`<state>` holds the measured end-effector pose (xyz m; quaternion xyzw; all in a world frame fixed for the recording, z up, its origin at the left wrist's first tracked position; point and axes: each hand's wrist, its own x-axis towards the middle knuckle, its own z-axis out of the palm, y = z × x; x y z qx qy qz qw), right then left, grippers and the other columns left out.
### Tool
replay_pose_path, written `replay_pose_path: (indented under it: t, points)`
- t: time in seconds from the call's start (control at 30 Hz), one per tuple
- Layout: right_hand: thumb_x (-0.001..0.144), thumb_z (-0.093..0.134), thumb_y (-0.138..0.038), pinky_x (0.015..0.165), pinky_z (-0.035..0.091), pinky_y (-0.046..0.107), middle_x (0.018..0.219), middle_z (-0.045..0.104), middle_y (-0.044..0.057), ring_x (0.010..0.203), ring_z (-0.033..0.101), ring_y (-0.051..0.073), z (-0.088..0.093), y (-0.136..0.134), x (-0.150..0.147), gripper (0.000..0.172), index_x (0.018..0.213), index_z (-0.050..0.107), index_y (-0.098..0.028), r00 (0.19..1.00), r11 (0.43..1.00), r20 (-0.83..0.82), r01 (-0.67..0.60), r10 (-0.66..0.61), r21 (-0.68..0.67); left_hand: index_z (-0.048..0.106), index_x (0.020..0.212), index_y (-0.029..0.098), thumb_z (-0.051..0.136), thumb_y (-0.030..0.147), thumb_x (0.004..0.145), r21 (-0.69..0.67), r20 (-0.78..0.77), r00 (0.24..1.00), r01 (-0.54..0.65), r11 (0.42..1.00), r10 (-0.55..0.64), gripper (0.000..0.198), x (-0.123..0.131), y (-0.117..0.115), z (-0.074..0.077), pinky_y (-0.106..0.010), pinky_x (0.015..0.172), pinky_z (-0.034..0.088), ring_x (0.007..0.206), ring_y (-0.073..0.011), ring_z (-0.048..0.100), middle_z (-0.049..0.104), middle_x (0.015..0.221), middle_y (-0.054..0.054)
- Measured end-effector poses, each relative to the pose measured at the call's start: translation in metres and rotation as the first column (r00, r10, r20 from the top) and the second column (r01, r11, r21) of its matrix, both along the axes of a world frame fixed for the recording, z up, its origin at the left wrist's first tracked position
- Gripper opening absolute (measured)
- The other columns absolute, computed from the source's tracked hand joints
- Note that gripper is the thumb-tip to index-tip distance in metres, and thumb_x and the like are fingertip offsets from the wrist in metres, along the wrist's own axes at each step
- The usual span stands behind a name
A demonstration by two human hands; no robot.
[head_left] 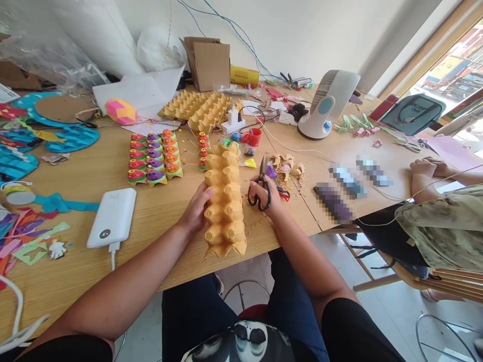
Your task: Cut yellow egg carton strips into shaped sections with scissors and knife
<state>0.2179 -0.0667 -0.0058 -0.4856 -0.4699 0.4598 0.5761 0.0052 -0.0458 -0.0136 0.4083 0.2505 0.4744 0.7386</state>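
My left hand point(196, 207) grips the left edge of a yellow strip of egg carton point(225, 201), two rows of bumps wide, held tilted above the table's front edge. In my right hand point(266, 196) is a pair of black-handled scissors point(260, 188), fingers through the loops and blades pointing up and away. The scissors are just right of the carton, apart from it. Beyond my left hand stand painted egg-carton pieces point(154, 157) in red, purple, orange and green. Carton scraps point(285, 168) lie past my right hand, beside a red-handled tool point(283, 193).
More egg trays point(196, 108) lie at the back near a cardboard box point(211, 65). A white fan point(328, 105) stands back right, and a power bank point(112, 217) with its cable lies left. At right, another person's hands point(428, 168) rest on the table.
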Motion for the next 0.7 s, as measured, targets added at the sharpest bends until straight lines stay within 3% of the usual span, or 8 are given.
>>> replay_pose_path:
  t: [0.13, 0.23, 0.33, 0.43, 0.6, 0.7]
  points:
    - [0.081, 0.079, -0.060, 0.052, 0.035, 0.025, 0.061, 0.048, -0.009, 0.054, 0.046, 0.012, 0.010, -0.007, 0.006, 0.042, 0.090, 0.055, -0.026, 0.995, 1.000, 0.104, -0.002, 0.005, -0.027, 0.068, 0.129, 0.031, 0.075, 0.039, 0.090, -0.069, 0.057, 0.998, 0.030, 0.997, -0.027, 0.040, -0.002, 0.002, -0.003, -0.032, 0.081, 0.059, 0.103, -0.0242, 0.073, 0.078, 0.112, -0.001]
    - [0.080, 0.082, -0.055, 0.058, 0.035, 0.027, 0.070, 0.052, -0.007, 0.062, 0.047, 0.013, 0.015, -0.021, 0.009, 0.041, 0.096, 0.059, -0.025, 0.953, 1.000, 0.302, 0.022, -0.019, -0.008, 0.064, 0.134, 0.034, 0.075, 0.035, 0.089, -0.130, 0.109, 0.992, 0.071, 0.989, -0.057, 0.047, -0.002, 0.003, -0.002, -0.035, 0.088, 0.060, 0.111, -0.0257, 0.072, 0.078, 0.116, 0.000]
    - [0.083, 0.080, -0.051, 0.063, 0.038, 0.029, 0.076, 0.055, -0.005, 0.068, 0.049, 0.016, 0.012, -0.041, 0.010, 0.040, 0.109, 0.061, -0.026, 0.895, 0.999, 0.443, 0.049, -0.045, 0.002, 0.062, 0.134, 0.033, 0.076, 0.033, 0.087, -0.158, 0.131, 0.990, 0.073, 0.985, -0.052, 0.050, -0.002, 0.003, 0.000, -0.037, 0.090, 0.059, 0.115, -0.0271, 0.071, 0.078, 0.118, -0.001]
    - [0.090, 0.073, -0.047, 0.064, 0.040, 0.029, 0.078, 0.054, -0.004, 0.069, 0.051, 0.017, 0.004, -0.063, 0.007, 0.033, 0.112, 0.060, -0.026, 0.897, 1.000, 0.442, 0.020, -0.010, -0.018, 0.062, 0.132, 0.031, 0.077, 0.037, 0.084, -0.184, 0.153, 0.986, 0.100, 0.978, -0.072, 0.051, -0.004, 0.004, -0.001, -0.038, 0.088, 0.060, 0.112, -0.0293, 0.072, 0.078, 0.109, -0.001]
    - [0.089, 0.070, -0.039, 0.074, 0.045, 0.033, 0.089, 0.060, 0.001, 0.080, 0.056, 0.020, 0.003, -0.094, -0.003, 0.034, 0.117, 0.058, -0.024, 0.722, 0.996, 0.692, -0.048, -0.018, 0.077, 0.059, 0.136, 0.034, 0.074, 0.037, 0.082, -0.191, 0.217, 0.963, 0.201, 0.961, -0.158, 0.057, -0.010, 0.008, -0.006, -0.044, 0.088, 0.059, 0.105, -0.0303, 0.074, 0.077, 0.102, 0.000]
    - [0.089, 0.067, -0.040, 0.079, 0.047, 0.036, 0.095, 0.061, 0.004, 0.086, 0.057, 0.023, 0.006, -0.104, -0.008, 0.032, 0.115, 0.058, -0.023, 0.692, 0.991, 0.722, -0.098, 0.003, 0.090, 0.057, 0.139, 0.034, 0.071, 0.034, 0.082, -0.190, 0.259, 0.951, 0.223, 0.956, -0.170, 0.059, -0.012, 0.010, -0.007, -0.046, 0.090, 0.058, 0.105, -0.0318, 0.074, 0.077, 0.101, 0.000]
